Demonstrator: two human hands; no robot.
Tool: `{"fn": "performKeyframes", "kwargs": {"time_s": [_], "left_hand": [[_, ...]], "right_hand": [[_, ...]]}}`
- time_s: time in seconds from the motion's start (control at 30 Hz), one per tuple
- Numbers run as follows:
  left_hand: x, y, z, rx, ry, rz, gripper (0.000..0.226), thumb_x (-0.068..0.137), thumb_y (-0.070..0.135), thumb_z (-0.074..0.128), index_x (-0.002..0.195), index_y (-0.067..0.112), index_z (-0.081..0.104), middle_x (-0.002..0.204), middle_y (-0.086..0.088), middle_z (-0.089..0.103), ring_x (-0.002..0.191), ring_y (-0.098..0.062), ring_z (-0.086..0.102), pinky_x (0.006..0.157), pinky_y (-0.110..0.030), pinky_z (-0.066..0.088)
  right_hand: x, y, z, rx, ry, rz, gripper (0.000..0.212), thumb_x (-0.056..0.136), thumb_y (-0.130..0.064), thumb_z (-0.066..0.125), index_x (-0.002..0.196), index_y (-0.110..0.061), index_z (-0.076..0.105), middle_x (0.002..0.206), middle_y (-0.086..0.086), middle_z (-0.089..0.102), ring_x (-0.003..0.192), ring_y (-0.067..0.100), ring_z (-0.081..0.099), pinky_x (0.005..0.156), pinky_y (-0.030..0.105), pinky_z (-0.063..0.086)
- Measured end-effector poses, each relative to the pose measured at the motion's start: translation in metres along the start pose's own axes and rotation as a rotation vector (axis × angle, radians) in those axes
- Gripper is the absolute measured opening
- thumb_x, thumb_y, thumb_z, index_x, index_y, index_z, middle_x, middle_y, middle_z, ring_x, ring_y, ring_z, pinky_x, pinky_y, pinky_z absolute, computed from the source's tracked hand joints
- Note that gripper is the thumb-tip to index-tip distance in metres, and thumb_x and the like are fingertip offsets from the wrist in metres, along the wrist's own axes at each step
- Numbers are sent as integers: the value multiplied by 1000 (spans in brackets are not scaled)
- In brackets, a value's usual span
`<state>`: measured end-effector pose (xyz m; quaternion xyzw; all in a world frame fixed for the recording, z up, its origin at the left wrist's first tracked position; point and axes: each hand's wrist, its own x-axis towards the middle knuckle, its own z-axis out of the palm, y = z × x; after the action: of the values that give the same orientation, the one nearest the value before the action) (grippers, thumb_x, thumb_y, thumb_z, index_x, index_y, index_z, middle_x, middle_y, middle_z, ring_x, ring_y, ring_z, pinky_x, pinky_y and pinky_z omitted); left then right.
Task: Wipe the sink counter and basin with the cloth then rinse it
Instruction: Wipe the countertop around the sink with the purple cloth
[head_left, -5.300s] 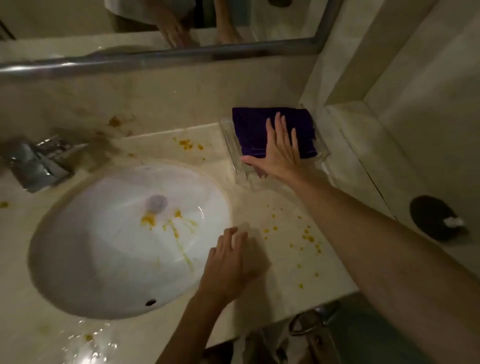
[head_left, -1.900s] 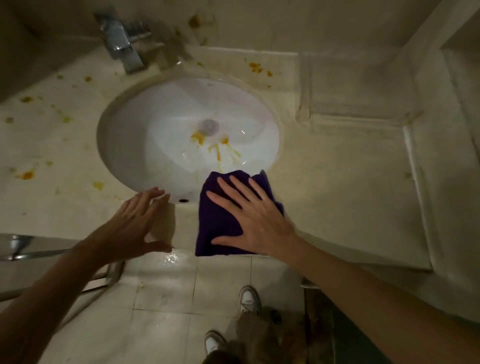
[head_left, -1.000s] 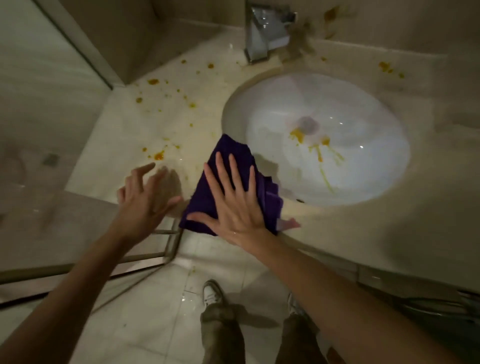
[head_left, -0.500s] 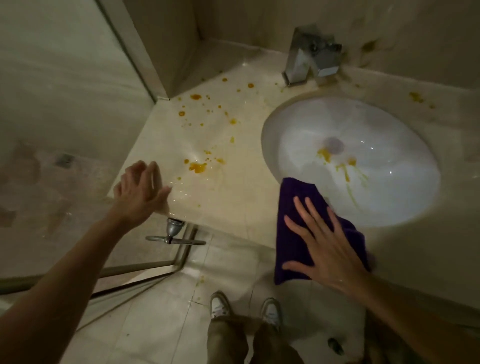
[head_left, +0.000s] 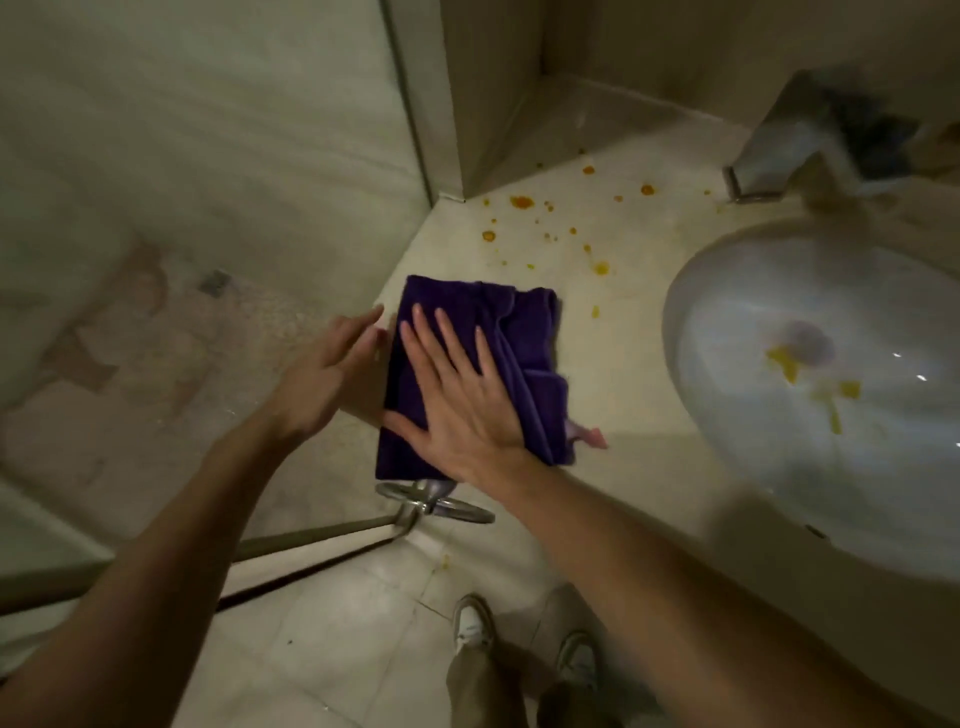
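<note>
Dim bathroom, pale stone worktop (head_left: 639, 332) spattered orange. Folded purple terry cloth (head_left: 467, 374) at nine o'clock of white oval basin (head_left: 810, 395), pinned flat under right hand (head_left: 462, 400), fingers splayed; left hand (head_left: 327, 374) open, empty, alongside. Soft, light, likely bunching; best pressed mid-fold.
</note>
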<state>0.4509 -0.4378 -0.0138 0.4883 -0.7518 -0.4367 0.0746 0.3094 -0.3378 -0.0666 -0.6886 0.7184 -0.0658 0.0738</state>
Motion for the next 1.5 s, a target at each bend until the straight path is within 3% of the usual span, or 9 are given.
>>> {"fn": "performKeyframes", "kwargs": {"time_s": [0.13,0.23,0.37,0.47,0.6,0.7,0.97,1.23,1.5], "left_hand": [[-9,-12,-3,75,78,140,58,100,41,42,153,26,25,148,7,30,133,-4,36,110,-30,38],[-22,-13,8,194,116,207,61,99,40,46,153,25,23,156,15,16,136,5,25,106,-22,35],[-39,-12,1,90,175,182,57,97,44,40,150,25,31,152,10,27,124,18,34,101,-23,39],[-48,-14,-6,105,200,193,48,101,37,40,147,22,38,145,2,38,129,-4,42,104,-33,42],[-43,-6,6,337,159,276,45,99,23,49,143,21,44,144,-3,42,122,-14,49,96,-34,48],[-24,10,26,463,117,373,45,98,31,48,142,23,44,147,-2,42,124,-22,51,99,-37,46],[36,11,63,521,138,261,56,103,47,26,155,31,12,165,0,9,151,-13,4,122,-40,8],[42,0,67,550,113,306,57,104,47,19,155,31,-2,165,4,-7,149,-6,-14,124,-43,1],[47,-4,63,531,47,315,59,103,50,17,155,31,-3,165,4,-11,149,-6,-17,123,-41,-3]], "right_hand": [[71,-10,4,-27,1,-6,87,90,-62,10,161,-12,6,171,8,-1,158,24,-1,125,51,10],[82,-8,9,-89,20,23,91,94,-66,23,161,-8,2,170,11,-3,158,26,-3,126,50,8],[63,-13,3,-31,5,54,97,91,-77,20,161,-12,2,171,8,-5,158,25,-4,124,58,7],[5,-5,-1,18,-4,5,95,92,-79,22,162,-17,8,171,4,0,158,24,1,123,60,8],[-80,53,-11,-4,-34,7,94,89,-85,23,162,-26,10,171,-1,3,158,20,4,123,58,14],[-98,80,-17,-12,-52,74,90,90,-84,21,161,-31,10,171,-1,0,158,19,1,123,58,14],[20,126,-27,40,12,46,82,95,-77,26,161,-31,12,171,-6,3,157,14,0,126,53,10],[168,184,-40,74,134,431,90,91,-80,22,161,-24,14,170,3,13,157,23,9,125,56,8],[92,134,-28,85,81,397,83,94,-77,16,161,-28,10,171,-1,8,157,22,4,125,58,4]]}}
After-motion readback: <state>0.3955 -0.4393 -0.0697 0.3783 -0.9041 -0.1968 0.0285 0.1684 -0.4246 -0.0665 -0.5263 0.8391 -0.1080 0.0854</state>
